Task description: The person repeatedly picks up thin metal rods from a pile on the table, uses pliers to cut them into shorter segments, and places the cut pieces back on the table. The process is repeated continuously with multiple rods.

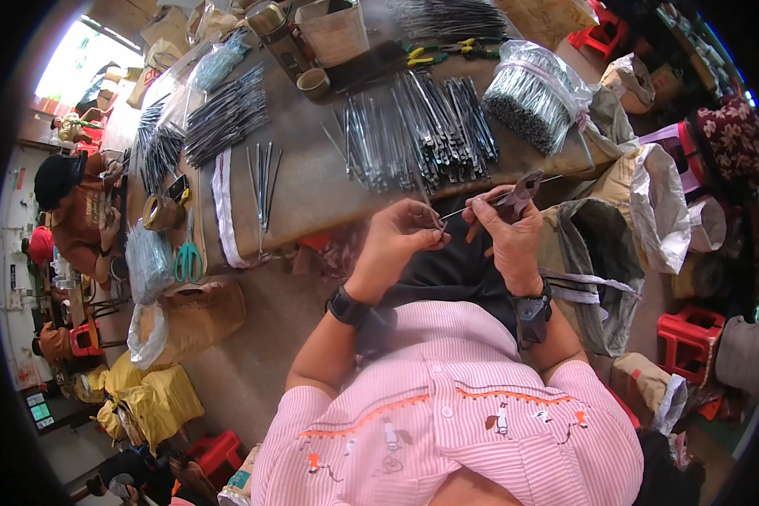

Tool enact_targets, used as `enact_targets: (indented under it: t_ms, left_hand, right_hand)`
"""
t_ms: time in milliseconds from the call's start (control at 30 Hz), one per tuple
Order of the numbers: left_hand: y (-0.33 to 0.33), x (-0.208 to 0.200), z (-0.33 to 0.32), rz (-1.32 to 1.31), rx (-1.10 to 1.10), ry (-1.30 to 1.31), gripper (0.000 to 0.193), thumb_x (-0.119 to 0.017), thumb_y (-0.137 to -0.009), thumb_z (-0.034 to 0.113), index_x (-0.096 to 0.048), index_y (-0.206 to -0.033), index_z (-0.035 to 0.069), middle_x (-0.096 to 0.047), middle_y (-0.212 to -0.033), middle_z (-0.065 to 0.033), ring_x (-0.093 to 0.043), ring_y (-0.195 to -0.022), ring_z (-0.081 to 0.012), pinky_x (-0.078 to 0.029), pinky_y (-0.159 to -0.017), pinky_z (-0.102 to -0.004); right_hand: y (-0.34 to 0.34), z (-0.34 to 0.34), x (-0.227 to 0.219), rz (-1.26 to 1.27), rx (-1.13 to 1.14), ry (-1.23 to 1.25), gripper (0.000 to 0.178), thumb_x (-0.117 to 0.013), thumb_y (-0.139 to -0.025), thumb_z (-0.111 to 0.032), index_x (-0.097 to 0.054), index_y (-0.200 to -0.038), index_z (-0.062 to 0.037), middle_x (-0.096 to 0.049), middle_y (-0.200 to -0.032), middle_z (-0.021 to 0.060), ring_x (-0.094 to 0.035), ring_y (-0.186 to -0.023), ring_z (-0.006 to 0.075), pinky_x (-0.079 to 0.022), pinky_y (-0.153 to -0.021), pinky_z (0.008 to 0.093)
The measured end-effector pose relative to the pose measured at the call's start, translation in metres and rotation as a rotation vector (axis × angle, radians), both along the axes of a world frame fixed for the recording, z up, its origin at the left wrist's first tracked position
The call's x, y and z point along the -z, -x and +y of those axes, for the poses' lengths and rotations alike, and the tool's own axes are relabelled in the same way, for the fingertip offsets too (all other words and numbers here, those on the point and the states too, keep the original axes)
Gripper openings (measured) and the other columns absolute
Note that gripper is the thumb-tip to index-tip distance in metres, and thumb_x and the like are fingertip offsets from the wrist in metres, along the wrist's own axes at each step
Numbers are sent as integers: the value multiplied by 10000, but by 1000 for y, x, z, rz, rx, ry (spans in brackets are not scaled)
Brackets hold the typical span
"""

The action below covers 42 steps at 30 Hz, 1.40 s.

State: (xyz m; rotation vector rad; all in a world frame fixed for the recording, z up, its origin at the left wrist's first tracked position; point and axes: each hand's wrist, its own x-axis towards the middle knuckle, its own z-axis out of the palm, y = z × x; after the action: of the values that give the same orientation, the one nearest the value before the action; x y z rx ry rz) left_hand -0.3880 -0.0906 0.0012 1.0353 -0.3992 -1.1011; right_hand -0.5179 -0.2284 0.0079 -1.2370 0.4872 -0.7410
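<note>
We see both hands up over the lap, just off the near table edge. L hand is curled shut, fingertips pinching the near end of a thin metal rod, where there seems to be a small wire loop; detail too fine to tell. R hand is closed round a pair of pliers, whose nose sits on the rod partway along. Rod's long axis runs L-low to R-high, free end poking past the pliers toward the bagged bundle of rods. Hands close but apart, rod bridging them. L is nearer the worked end. Loose rods on table lie well fwd of both.
</note>
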Motion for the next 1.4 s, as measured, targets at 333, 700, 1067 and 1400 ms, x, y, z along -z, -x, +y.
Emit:
enact_targets:
  t_ms: [333,700,1067,1400]
  left_hand:
    - [-2,8,-3,26,62,-27,353,-686,-795,-22,-598,-1137,-21,-667,-932,-72,-656,-821,-139,-542,-763,-254]
    - [-4,9,2,144,50,61,322,-670,-839,-18,-613,-1156,-12,-678,-931,-68,-669,-836,-151,-542,-788,-262]
    - [-4,3,4,-187,48,-38,175,-671,-824,-26,-675,-998,-45,-699,-924,-89,-654,-836,-135,-527,-770,-257]
    - [6,6,5,-38,-15,-75,169,-697,-806,-22,-688,-974,-32,-703,-898,-88,-664,-797,-139,-538,-759,-265]
  right_hand:
    - [-3,14,2,-23,50,440,111,-641,-876,48,-600,-969,2,-686,-930,125,-683,-824,169,-552,-730,272]
    - [0,14,-4,87,25,103,76,-654,-880,16,-618,-945,-2,-686,-862,88,-683,-770,151,-533,-629,241]
    - [-8,21,16,163,-117,-70,71,-645,-900,-36,-597,-947,-13,-644,-793,43,-625,-695,101,-485,-523,213]
    - [-7,23,19,93,25,-154,228,-667,-869,-27,-548,-1061,3,-642,-834,64,-639,-712,143,-532,-624,272]
